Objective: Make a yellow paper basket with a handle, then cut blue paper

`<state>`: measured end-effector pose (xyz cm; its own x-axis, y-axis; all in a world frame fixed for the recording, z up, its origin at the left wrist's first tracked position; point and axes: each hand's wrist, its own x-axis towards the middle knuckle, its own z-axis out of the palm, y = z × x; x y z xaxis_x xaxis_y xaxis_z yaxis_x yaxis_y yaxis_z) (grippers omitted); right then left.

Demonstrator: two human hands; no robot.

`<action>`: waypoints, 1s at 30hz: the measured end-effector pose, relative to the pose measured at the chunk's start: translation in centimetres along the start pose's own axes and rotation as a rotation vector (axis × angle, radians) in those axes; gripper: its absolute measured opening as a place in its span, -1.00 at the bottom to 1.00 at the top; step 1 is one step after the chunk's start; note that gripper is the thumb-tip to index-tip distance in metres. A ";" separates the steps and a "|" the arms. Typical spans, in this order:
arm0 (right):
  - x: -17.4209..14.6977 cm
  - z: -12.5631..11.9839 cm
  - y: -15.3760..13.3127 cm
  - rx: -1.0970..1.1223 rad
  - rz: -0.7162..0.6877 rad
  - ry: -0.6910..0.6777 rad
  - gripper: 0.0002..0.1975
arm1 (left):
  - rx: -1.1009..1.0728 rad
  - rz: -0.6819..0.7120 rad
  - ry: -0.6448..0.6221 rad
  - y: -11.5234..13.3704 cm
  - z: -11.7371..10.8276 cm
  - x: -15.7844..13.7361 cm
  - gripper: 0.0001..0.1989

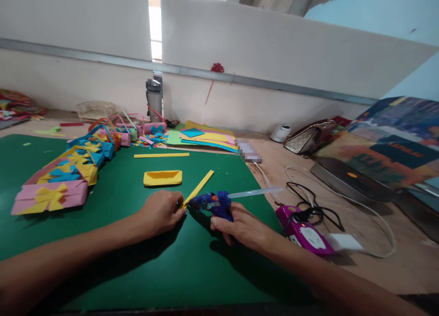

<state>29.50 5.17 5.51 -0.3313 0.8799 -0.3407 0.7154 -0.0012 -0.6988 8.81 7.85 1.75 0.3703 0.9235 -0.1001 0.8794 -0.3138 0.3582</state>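
Observation:
My right hand [236, 222] is wrapped round the grip of a blue hot glue gun [214, 204], with a clear glue stick [255, 192] poking out of its back. The gun's nozzle points left and meets the near end of a yellow paper strip [200, 186]. My left hand [164, 211] pinches that end between thumb and fingers; its fingertips are partly hidden. Just beyond the left hand sits a small open yellow paper box [163, 178]. Farther back lies another yellow strip [161, 155], flat on the green mat [120, 275].
Several finished paper baskets [51, 197] with bows line the left side. Coloured sheets [206, 135], paper scraps [151, 140] and a grey bottle [154, 99] stand at the back. On the right are a purple power strip [305, 231], cables [315, 206] and a dark pan-like object [353, 179].

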 end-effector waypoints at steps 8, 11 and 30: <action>0.2 -0.1 -0.3 0.015 -0.007 -0.029 -0.69 | 0.007 0.003 -0.002 -0.1 -0.1 0.7 -0.84; 0.1 0.0 -0.4 0.022 0.001 -0.016 -0.70 | -0.026 0.031 -0.001 -0.2 -0.2 0.8 -0.84; 0.1 0.4 -0.7 -0.048 0.033 -0.051 -0.71 | -0.470 -0.018 -0.297 -2.1 -0.8 2.9 -0.89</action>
<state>28.70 5.02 5.73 -0.3376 0.8543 -0.3953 0.7544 -0.0057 -0.6564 7.85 11.36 1.44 0.4843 0.8048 -0.3431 0.6835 -0.1032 0.7227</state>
